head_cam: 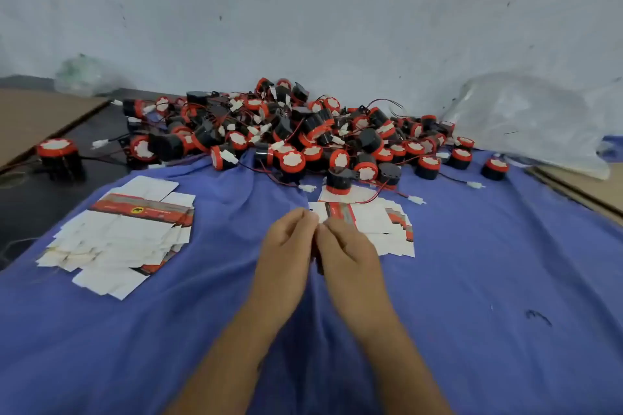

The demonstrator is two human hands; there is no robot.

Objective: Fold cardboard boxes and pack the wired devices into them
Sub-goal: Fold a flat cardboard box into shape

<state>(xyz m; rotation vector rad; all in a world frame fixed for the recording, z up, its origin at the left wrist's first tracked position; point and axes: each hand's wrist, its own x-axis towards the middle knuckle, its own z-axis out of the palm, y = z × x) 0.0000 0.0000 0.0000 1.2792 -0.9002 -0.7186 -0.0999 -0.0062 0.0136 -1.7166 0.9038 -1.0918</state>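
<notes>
A big heap of black wired devices point(290, 131) with red caps, thin red and black wires and white plugs lies at the back of the blue cloth. Flat unfolded boxes, white with red print, lie in two stacks: a larger left stack point(118, 239) and a smaller right stack point(377, 222). One device point(338, 180) stands on the far edge of the right stack. My left hand point(286, 242) and my right hand point(347, 253) are side by side, fingers curled. Their fingertips meet on the near left corner of the right stack's top flat box point(320, 212) and pinch it.
The blue cloth point(488, 280) covers the table, with a dark bare tabletop point(30, 212) at the left. One lone device point(60, 158) stands there. Brown cardboard sheets lie at the far left point(40, 118) and at the right edge point(586, 185). A crumpled clear plastic bag point(532, 121) sits back right.
</notes>
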